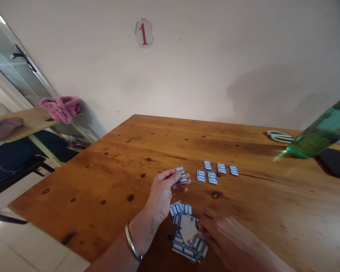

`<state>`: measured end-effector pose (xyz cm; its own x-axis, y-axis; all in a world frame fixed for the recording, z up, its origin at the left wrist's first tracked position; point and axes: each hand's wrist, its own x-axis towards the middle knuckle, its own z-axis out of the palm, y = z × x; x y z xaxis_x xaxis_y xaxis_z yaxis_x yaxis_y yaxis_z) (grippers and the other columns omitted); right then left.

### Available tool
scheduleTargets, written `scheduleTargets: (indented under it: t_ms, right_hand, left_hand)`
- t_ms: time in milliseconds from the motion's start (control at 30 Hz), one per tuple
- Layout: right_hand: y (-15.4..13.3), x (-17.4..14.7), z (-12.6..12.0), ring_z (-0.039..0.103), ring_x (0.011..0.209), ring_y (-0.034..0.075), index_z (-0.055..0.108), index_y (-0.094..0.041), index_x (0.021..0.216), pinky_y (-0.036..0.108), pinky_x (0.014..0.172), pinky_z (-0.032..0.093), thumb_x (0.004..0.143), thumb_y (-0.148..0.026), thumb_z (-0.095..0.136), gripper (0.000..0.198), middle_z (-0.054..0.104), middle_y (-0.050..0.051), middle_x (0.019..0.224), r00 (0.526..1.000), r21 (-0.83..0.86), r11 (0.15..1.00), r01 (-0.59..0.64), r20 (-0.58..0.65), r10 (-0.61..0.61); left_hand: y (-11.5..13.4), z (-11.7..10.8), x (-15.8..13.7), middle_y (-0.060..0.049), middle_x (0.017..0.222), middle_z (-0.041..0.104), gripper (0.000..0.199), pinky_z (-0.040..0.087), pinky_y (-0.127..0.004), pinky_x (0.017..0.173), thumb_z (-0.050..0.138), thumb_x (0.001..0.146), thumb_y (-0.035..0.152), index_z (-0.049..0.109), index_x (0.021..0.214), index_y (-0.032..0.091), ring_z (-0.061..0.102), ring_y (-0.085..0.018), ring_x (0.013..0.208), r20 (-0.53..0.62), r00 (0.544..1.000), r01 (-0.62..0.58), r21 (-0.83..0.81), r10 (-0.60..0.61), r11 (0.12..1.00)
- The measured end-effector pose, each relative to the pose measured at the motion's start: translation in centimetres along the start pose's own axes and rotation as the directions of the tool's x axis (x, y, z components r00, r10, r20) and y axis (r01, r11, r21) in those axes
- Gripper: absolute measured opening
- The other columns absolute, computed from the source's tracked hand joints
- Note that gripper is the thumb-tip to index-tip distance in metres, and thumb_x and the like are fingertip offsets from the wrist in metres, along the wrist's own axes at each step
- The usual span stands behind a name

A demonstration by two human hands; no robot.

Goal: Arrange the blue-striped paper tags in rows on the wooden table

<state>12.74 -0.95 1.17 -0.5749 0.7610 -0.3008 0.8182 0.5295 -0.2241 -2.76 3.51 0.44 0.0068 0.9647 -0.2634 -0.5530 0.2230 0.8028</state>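
Note:
My left hand (166,187), with a silver bangle on its wrist, is closed on a small blue-and-white label card (181,175), thumb on top. It hovers above the wooden table (164,139). Below it lies a loose pile of similar label cards (184,245), a few turned with their plain white backs up (187,228). At the right edge of this pile is my right hand (218,230), blurred by motion, its fingertips close to the cards; whether it grips one cannot be made out. Farther off, several small label cards (212,178) lie apart in two rough rows.
A green bottle (320,132) stands at the right, beside a dark flat object (336,162) and a white looped item (279,136). To the left, another person's hand (10,124) rests on a second table with a pink cloth (61,107). A wall bounds the far side.

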Motion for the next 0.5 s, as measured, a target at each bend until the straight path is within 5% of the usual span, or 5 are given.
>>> scheduleTargets:
  t_ms: [133,267,500]
  right_hand:
    - [0.5,0.0,-0.1,0.062,0.07,0.021,0.061,-0.018,0.076,0.026,0.053,0.037,0.07,-0.003,0.045,0.023,0.067,0.006,0.083,0.997,0.12,0.993,-0.012,-0.077,0.021]
    - [1.2,0.0,-0.5,0.057,0.06,0.015,0.062,-0.018,0.069,0.024,0.052,0.034,0.076,-0.013,0.045,0.019,0.065,0.002,0.067,0.983,0.443,0.896,0.012,-0.17,0.071]
    - [1.2,1.0,-1.0,0.05,0.057,0.013,0.06,-0.016,0.068,0.023,0.053,0.037,0.068,-0.029,0.055,0.014,0.06,0.001,0.062,0.987,0.922,0.377,0.093,-0.135,0.088]
  left_hand:
    - [-0.1,0.0,0.0,-0.01,0.074,0.071,0.012,0.05,-0.024,0.052,0.068,0.065,0.017,0.063,0.073,0.011,0.066,-0.018,0.062,-0.008,1.0,0.006,-0.009,-0.006,1.0]
    - [-0.2,0.0,0.2,-0.009,0.073,0.071,0.009,0.05,-0.023,0.051,0.067,0.066,0.015,0.062,0.072,0.011,0.066,-0.018,0.062,-0.009,1.0,0.011,-0.012,-0.011,1.0]
    - [-0.3,-0.1,0.2,-0.01,0.075,0.071,0.013,0.05,-0.024,0.051,0.068,0.065,0.017,0.063,0.074,0.011,0.066,-0.019,0.064,-0.005,1.0,-0.001,0.0,0.001,1.0]
